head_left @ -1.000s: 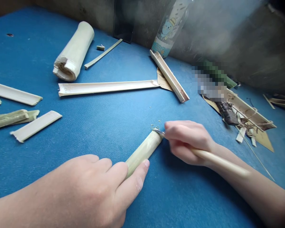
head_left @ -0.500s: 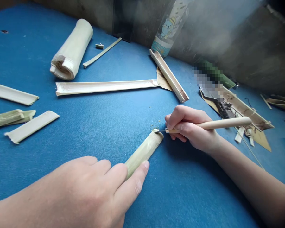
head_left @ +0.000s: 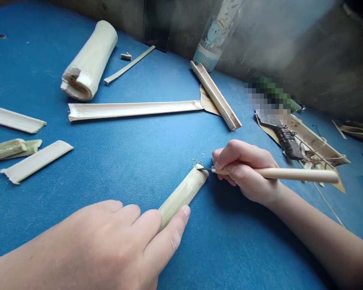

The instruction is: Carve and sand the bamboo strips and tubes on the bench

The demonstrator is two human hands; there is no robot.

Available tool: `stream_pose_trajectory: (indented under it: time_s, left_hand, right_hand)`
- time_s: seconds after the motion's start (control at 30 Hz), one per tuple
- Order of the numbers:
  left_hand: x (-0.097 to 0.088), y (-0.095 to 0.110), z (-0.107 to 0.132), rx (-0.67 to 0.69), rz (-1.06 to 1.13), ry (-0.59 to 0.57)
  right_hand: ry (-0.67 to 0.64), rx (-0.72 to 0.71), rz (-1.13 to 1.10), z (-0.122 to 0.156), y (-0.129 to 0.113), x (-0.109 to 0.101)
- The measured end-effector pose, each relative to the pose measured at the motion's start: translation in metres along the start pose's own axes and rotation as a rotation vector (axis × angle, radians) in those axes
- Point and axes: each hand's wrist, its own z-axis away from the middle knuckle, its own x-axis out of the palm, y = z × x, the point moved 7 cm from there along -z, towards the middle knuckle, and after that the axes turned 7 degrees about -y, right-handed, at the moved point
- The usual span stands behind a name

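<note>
My left hand (head_left: 117,241) is closed over the near end of a pale green bamboo strip (head_left: 184,193), pressing it to the blue table (head_left: 133,161). The strip's outer, rounded face is up, and its far end points away to the right. In a pen-like grip, my right hand (head_left: 245,167) holds a carving knife (head_left: 296,174) with a slim light wooden handle. Its thin metal tip touches the strip's far end. Small green shavings (head_left: 199,157) lie just beyond that end. The left palm hides the strip's near end.
A bamboo tube section (head_left: 92,60) lies at the back left, with split bamboo pieces (head_left: 38,161) nearer. A long half-round bamboo strip (head_left: 133,109) crosses the middle. To the right rests a cleaver-like blade with a wire-wrapped dark handle (head_left: 287,141). A patterned bottle (head_left: 213,36) stands behind.
The knife handle's rear end has swung toward me and right, while the tip stays at the strip's end. My right hand has shifted slightly right; my left hand holds nearly still.
</note>
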Motion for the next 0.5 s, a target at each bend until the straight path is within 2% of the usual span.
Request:
stream_pose_trajectory:
  time_s: [0.17,0.3,0.4,0.5]
  left_hand:
    - [0.002,0.000,0.002,0.000,0.005,-0.004]
    - [0.005,0.001,0.011,-0.028,0.008,0.029]
    - [0.007,0.000,0.018,-0.072,0.018,0.068]
    - [0.008,-0.001,0.020,-0.086,0.011,0.071]
  right_hand:
    - [-0.036,-0.121,0.199,0.001,-0.010,0.011]
    - [0.053,-0.055,0.078,0.002,0.001,0.003]
    - [0.094,-0.069,-0.034,0.002,0.001,-0.001]
    - [0.057,-0.115,0.076,0.001,-0.006,0.005]
